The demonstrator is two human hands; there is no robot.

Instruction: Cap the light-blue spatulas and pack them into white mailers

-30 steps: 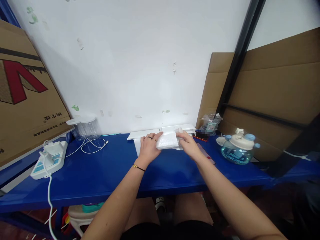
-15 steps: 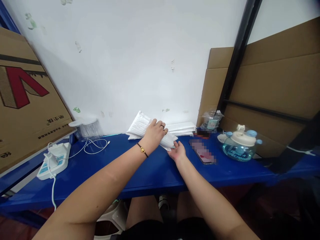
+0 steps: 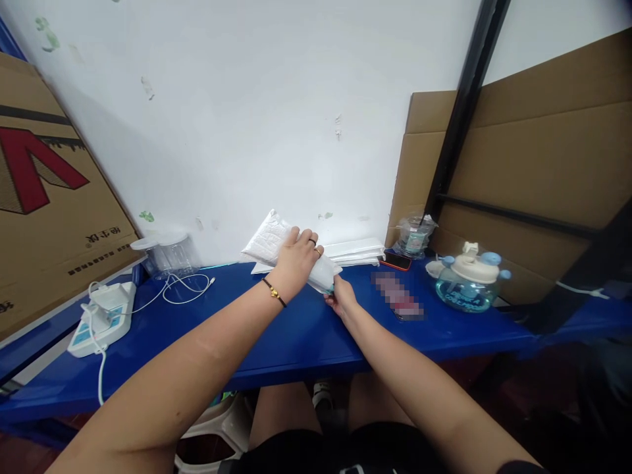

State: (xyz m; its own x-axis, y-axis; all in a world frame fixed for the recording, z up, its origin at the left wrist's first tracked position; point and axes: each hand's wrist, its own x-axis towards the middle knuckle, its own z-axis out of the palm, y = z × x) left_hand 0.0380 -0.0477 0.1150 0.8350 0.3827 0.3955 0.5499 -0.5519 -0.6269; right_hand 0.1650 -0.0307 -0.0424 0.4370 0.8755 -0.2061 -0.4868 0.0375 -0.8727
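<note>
A white padded mailer (image 3: 268, 238) is held up at a slant above the blue table, its far corner toward the wall. My left hand (image 3: 297, 255) lies over its middle with the fingers wrapped across it. At the near right end, my right hand (image 3: 342, 295) pinches the mailer's edge, where a bit of teal shows by the thumb. Behind the mailer, a stack of flat white mailers (image 3: 353, 251) rests on the table against the wall. What the mailer contains is hidden.
On the blue table (image 3: 276, 342), a power strip (image 3: 106, 319), a white cable (image 3: 185, 299) and clear plastic containers (image 3: 172, 253) stand left. To the right are a blurred phone (image 3: 399, 297), an orange-edged phone (image 3: 396, 261), a plastic-wrapped item (image 3: 413, 236) and a teal water bottle (image 3: 469, 283). Cardboard (image 3: 538, 151) leans behind.
The mailer has shifted slightly left and up in my hands. My right hand has turned from palm-up with fingers under the end to a thumb-on-top pinch.
</note>
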